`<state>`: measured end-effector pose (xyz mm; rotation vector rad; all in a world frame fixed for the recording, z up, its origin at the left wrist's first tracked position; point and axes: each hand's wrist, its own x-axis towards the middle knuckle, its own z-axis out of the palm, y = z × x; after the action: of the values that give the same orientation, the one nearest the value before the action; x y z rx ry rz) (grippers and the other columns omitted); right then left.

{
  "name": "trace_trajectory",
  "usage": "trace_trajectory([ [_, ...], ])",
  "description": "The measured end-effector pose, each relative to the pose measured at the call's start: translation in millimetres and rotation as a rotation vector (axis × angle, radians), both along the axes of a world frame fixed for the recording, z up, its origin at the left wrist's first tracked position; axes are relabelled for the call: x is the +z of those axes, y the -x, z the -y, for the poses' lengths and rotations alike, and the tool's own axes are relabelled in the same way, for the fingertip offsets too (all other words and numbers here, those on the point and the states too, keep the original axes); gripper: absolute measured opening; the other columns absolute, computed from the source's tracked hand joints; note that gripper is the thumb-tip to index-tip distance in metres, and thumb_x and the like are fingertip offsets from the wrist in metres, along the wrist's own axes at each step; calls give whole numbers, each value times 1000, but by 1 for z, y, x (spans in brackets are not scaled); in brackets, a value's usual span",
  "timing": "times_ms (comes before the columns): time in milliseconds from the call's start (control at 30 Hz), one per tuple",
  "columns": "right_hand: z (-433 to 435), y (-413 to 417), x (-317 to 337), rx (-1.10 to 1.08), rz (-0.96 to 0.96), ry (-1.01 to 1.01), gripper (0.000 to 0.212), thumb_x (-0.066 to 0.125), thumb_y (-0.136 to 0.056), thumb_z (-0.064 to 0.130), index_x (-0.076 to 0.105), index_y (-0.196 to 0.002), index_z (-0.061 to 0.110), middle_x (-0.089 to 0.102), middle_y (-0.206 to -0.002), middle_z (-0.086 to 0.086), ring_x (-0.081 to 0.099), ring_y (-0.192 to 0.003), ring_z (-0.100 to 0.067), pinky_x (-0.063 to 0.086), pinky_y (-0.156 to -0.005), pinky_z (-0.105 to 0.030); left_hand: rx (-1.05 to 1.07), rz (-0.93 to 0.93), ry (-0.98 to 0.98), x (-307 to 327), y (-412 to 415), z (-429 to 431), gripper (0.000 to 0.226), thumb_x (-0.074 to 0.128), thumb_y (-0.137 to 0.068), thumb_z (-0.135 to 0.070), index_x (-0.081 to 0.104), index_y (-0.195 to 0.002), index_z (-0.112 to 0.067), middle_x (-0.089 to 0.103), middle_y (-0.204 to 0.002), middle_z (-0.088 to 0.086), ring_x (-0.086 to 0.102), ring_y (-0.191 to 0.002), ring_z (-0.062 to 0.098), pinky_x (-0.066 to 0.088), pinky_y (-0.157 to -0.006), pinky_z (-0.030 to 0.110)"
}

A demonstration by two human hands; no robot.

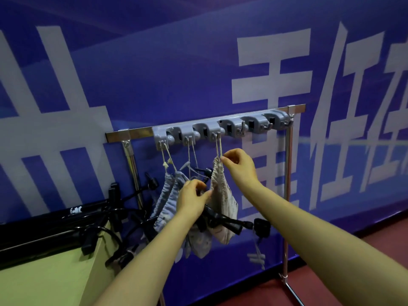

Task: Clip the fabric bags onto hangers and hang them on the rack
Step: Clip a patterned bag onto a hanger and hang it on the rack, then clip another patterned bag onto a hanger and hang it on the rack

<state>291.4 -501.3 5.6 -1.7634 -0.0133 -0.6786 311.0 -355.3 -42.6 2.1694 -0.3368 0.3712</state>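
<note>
A metal rack [289, 155] carries a grey hook bar [220, 127]. Three drawstring fabric bags hang from its left hooks by their cords. The beige bag [223, 195] is the rightmost; my right hand [237, 165] pinches its gathered top where the cord [219, 146] comes down from a hook. My left hand [192, 198] pinches the beige bag's left edge, in front of a blue-grey bag [167, 195]. A black clip hanger [229, 221] sticks out below my left hand; what holds it is hidden.
A green table [48, 277] stands at the lower left, with black hangers and a long black bar [55, 219] piled at its far edge. Behind the rack is a blue banner wall [176, 74]. Red floor [331, 272] lies to the right. Free hooks [265, 127] remain on the bar's right half.
</note>
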Motion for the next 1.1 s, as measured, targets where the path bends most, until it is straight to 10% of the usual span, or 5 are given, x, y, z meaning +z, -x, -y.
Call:
trace_trajectory([
  [333, -74, 84, 24, 368, -188, 425, 34, 49, -97, 34, 59, -108, 4, 66, -103, -15, 64, -97, -28, 51, -88, -45, 133, -66, 118, 24, 78, -59, 12, 54, -93, -20, 60, -90, -10, 60, -88, 6, 56, -83, 24, 47, -75, 37],
  [1100, -352, 231, -45, 672, -258, 486, 50, 45, -96, 44, 44, -133, 10, 55, -130, -13, 55, -114, -24, 49, -95, -38, 661, -30, 112, -3, 304, -366, 13, 58, -91, -26, 60, -97, -15, 61, -94, -1, 56, -88, 16, 40, -69, 24],
])
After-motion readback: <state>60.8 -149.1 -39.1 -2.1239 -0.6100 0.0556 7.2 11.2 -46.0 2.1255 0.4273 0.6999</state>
